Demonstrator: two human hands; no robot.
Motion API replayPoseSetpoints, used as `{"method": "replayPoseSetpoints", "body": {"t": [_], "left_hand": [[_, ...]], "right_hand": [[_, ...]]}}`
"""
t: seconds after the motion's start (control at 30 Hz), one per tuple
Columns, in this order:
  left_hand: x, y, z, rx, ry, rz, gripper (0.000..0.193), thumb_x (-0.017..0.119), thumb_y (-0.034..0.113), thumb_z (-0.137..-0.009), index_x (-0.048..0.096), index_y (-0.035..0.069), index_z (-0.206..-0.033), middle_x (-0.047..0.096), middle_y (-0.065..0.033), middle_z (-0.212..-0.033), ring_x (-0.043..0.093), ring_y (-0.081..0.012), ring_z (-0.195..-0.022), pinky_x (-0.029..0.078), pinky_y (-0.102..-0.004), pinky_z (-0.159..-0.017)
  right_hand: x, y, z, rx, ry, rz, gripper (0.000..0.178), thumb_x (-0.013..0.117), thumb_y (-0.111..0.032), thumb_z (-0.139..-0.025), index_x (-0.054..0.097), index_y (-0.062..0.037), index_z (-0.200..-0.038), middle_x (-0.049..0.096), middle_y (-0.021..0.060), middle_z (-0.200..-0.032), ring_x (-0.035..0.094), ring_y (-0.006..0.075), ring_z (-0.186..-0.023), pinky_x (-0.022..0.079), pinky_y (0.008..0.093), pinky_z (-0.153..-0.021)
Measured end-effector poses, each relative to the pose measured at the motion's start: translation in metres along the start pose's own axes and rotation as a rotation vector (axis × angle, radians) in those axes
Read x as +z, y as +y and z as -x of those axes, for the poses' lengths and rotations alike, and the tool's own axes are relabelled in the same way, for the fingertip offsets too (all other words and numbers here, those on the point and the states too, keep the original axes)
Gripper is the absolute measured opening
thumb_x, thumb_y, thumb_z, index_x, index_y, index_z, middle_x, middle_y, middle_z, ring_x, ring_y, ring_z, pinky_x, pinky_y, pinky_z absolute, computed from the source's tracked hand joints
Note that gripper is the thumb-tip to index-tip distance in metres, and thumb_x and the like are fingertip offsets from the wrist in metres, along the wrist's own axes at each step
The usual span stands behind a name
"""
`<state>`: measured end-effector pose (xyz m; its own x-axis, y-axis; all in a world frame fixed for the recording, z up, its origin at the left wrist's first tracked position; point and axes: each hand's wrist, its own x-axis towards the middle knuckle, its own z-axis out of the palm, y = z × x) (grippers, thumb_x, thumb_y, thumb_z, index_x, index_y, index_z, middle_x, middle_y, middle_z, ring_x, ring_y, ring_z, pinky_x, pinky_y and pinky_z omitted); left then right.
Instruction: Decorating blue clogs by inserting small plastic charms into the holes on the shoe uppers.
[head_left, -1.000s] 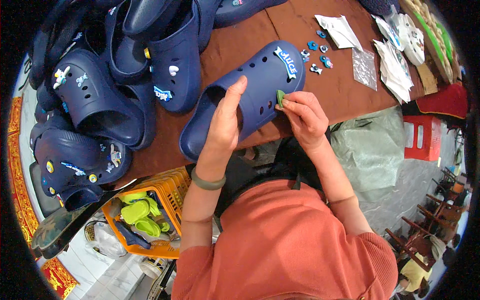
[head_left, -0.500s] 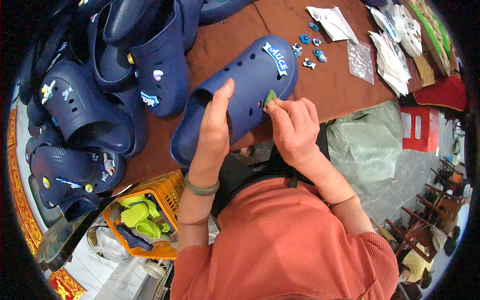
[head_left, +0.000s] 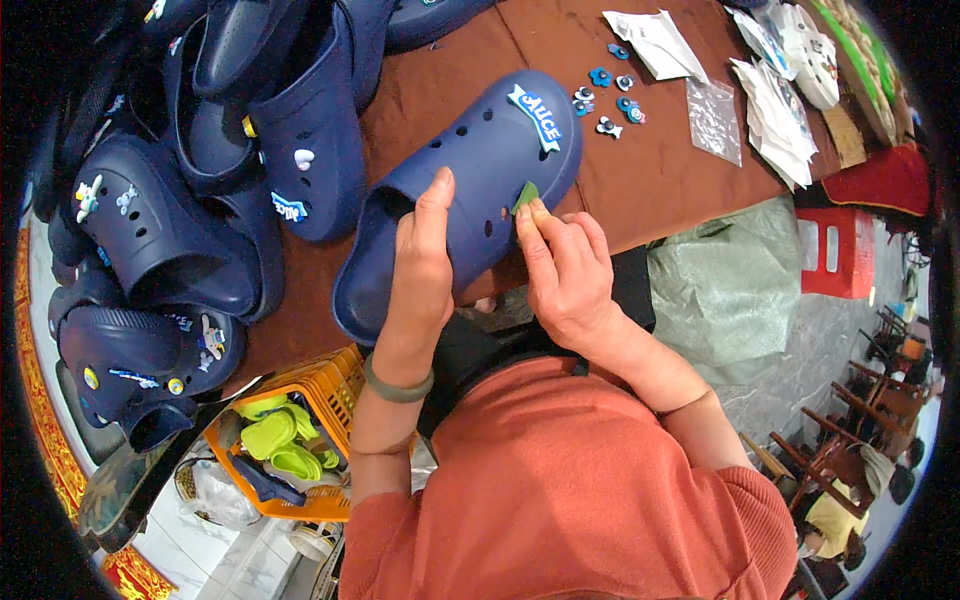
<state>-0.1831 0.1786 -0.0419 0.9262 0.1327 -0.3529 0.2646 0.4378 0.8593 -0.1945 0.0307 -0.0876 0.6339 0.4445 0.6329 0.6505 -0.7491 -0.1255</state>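
Observation:
A navy blue clog (head_left: 455, 175) is held at a slant over the near edge of the table, its toe pointing away to the right. My left hand (head_left: 424, 265) grips it at the opening, thumb on the upper and the other fingers hidden. A blue-and-white lettered banner charm (head_left: 535, 118) sits near the toe. With thumb and forefinger, my right hand (head_left: 570, 270) pinches a small green leaf-shaped charm (head_left: 526, 194) against the near side of the upper, beside the vent holes. Its underside is hidden.
Several loose charms (head_left: 610, 90) lie beyond the toe, near white packets (head_left: 656, 45) and a clear bag (head_left: 714, 120). Decorated navy clogs (head_left: 165, 230) pile up at left. An orange crate (head_left: 330, 400) with lime-green clogs stands below; a red stool (head_left: 836, 252) is at right.
The whole view has shifted slightly, so everything sits a little farther left. The green charm is tilted a bit differently in my right fingers. My left hand keeps its hold on the clog.

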Motion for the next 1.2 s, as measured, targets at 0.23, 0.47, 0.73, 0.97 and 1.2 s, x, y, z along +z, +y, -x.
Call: {"method": "replayPoseSetpoints", "body": {"t": [0.23,0.47,0.73,0.97,1.2], "left_hand": [[0.002,0.003,0.003,0.089,0.039,-0.091,0.039,0.046,0.030,-0.097,0.061,-0.005,-0.105,0.065,-0.0140,-0.100,0.064,-0.0178,-0.088,0.051,-0.0309,-0.081],[-0.004,-0.001,-0.003,0.102,0.001,-0.050,0.039,0.048,0.030,-0.095,0.061,-0.005,-0.105,0.066,-0.0116,-0.099,0.063,-0.0159,-0.086,0.050,-0.0282,-0.080],[-0.013,-0.009,-0.006,0.114,-0.042,-0.065,0.041,0.048,0.030,-0.095,0.057,-0.005,-0.114,0.062,-0.0113,-0.108,0.059,-0.0171,-0.097,0.046,-0.0306,-0.088],[-0.005,-0.007,0.013,0.178,-0.078,-0.239,0.042,0.047,0.027,-0.095,0.053,-0.007,-0.119,0.059,-0.0126,-0.114,0.056,-0.0191,-0.105,0.042,-0.0314,-0.092],[-0.001,-0.017,0.025,0.402,-0.146,-0.371,0.038,0.045,0.025,-0.097,0.054,-0.007,-0.117,0.063,-0.0169,-0.108,0.059,-0.0239,-0.103,0.044,-0.0350,-0.089]], "right_hand": [[0.007,0.007,-0.012,-0.012,0.018,-0.110,0.037,0.055,-0.006,-0.075,0.058,0.0093,-0.109,0.060,0.0210,-0.106,0.060,0.0262,-0.086,0.046,0.0376,-0.081],[0.002,0.009,-0.016,-0.017,-0.016,-0.108,0.033,0.058,-0.005,-0.074,0.060,0.0060,-0.105,0.061,0.0165,-0.104,0.060,0.0250,-0.087,0.046,0.0372,-0.080],[0.010,0.096,-0.020,0.271,0.050,-0.146,0.016,0.065,-0.011,-0.081,0.062,-0.0110,-0.097,0.060,0.0096,-0.094,0.058,0.0319,-0.080,0.047,0.0409,-0.069],[0.017,0.124,-0.014,0.441,-0.095,-0.145,0.020,0.066,-0.014,-0.083,0.061,-0.0080,-0.102,0.059,0.0118,-0.095,0.061,0.0307,-0.082,0.050,0.0388,-0.070],[-0.003,0.121,-0.025,0.844,0.057,-0.949,0.023,0.068,0.001,-0.081,0.063,-0.0002,-0.103,0.067,0.0030,-0.092,0.061,0.0088,-0.084,0.049,0.0224,-0.076]]}}
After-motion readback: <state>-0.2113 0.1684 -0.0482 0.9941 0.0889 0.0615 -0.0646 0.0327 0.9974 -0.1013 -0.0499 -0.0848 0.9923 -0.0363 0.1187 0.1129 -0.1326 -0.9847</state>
